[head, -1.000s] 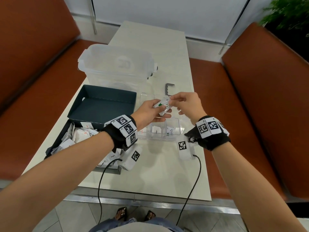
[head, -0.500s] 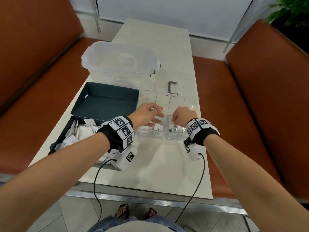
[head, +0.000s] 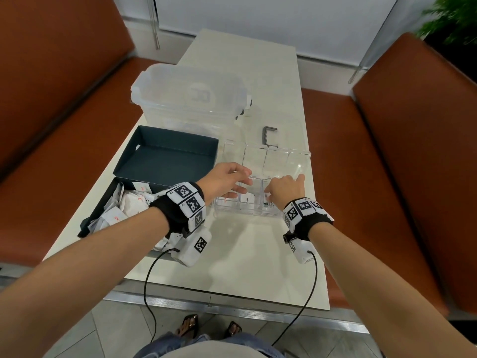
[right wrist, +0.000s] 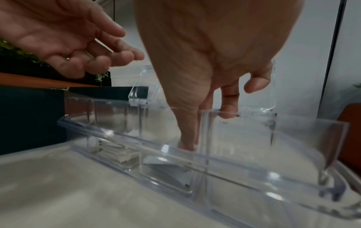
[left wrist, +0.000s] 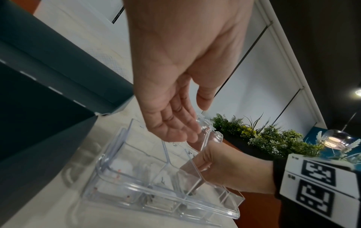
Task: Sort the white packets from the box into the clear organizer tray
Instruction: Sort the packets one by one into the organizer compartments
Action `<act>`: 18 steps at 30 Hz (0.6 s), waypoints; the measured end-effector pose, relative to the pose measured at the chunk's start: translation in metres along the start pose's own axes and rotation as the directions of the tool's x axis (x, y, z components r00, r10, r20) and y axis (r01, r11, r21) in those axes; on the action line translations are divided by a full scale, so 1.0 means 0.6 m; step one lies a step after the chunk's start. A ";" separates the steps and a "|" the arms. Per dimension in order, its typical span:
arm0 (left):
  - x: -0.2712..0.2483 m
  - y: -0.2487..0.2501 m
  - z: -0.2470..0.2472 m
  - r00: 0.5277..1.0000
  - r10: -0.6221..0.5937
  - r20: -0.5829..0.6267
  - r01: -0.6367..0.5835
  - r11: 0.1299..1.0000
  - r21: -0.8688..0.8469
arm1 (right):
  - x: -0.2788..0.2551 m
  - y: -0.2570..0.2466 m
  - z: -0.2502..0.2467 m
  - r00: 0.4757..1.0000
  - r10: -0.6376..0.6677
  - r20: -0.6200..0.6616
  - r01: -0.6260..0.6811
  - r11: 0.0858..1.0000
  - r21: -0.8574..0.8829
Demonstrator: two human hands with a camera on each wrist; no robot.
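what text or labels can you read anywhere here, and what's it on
No word reads fully in any view.
Packets in the box: red print, too blurred to read.
Packets in the organizer tray: dark print, too small to read.
Storage container lid: embossed mark, not legible.
Left wristband and right wristband: black-and-white square marker codes; the tiny characters beside them are too blurred to read.

Both forearms reached forward, each wrist wrapped in a black band with marker tags. The left hand hovered palm-down, its fingers loosely extended and holding nothing. The right hand pointed downward just right of it, fingers dipped down, the thumb bent.
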State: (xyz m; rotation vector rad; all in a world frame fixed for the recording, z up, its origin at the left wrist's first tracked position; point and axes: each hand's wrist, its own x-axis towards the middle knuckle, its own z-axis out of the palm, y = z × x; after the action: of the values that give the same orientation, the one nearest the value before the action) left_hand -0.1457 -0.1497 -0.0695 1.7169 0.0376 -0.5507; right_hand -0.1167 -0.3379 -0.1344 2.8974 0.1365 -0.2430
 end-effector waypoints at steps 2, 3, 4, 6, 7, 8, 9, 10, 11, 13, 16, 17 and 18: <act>0.000 0.001 0.000 1.000 0.002 0.002 -0.002 1.000 0.002 | -0.003 0.001 -0.001 1.000 0.018 -0.023 -0.018 1.000 0.019; 0.000 0.001 0.000 1.000 0.003 0.003 -0.003 1.000 0.002 | -0.005 0.001 -0.001 0.999 0.028 -0.036 -0.027 0.999 0.029; 0.000 0.001 0.000 1.000 0.004 0.004 -0.004 1.000 0.002 | -0.007 0.002 -0.002 0.998 0.034 -0.048 -0.032 0.999 0.037; -0.001 0.002 -0.001 1.000 0.006 0.003 -0.006 1.000 0.003 | -0.012 0.001 -0.004 0.997 0.040 -0.059 -0.038 0.998 0.050; -0.001 0.002 -0.002 1.000 0.007 0.003 -0.007 1.000 0.003 | -0.014 0.001 -0.006 0.997 0.044 -0.060 -0.040 0.997 0.059; -0.002 0.002 -0.002 1.000 0.007 0.004 -0.007 1.000 0.002 | -0.017 0.002 -0.009 0.997 0.048 -0.060 -0.044 0.997 0.070; -0.002 0.002 -0.004 1.000 0.008 0.005 -0.008 1.000 0.002 | -0.019 0.004 -0.014 0.997 0.054 -0.062 -0.049 0.995 0.084; -0.003 0.002 -0.005 1.000 0.009 0.006 -0.009 1.000 0.003 | -0.021 0.007 -0.020 0.996 0.059 -0.067 -0.052 0.993 0.102; -0.004 0.002 -0.008 1.000 0.011 0.007 -0.011 1.000 0.005 | -0.022 0.011 -0.028 0.995 0.064 -0.077 -0.054 0.991 0.126; -0.006 0.005 -0.014 1.000 0.016 0.007 -0.016 1.000 0.011 | -0.026 0.024 -0.050 0.992 0.072 -0.107 -0.049 0.978 0.203; -0.010 0.015 -0.027 1.000 0.030 0.010 -0.030 0.999 0.023 | -0.037 0.044 -0.100 0.988 0.083 -0.130 -0.038 0.948 0.317; -0.012 0.021 -0.033 0.999 0.036 0.013 -0.037 0.999 0.033 | -0.040 0.050 -0.120 0.989 0.083 -0.125 -0.033 0.933 0.358; -0.015 0.027 -0.039 0.999 0.045 0.018 -0.046 0.998 0.048 | -0.044 0.056 -0.141 0.991 0.073 -0.116 -0.020 0.913 0.406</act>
State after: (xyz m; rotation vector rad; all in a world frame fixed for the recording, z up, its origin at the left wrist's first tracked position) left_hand -0.1403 -0.1291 -0.0486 1.7559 -0.0268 -0.5361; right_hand -0.1259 -0.3523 -0.0410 3.3265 0.0407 -0.0808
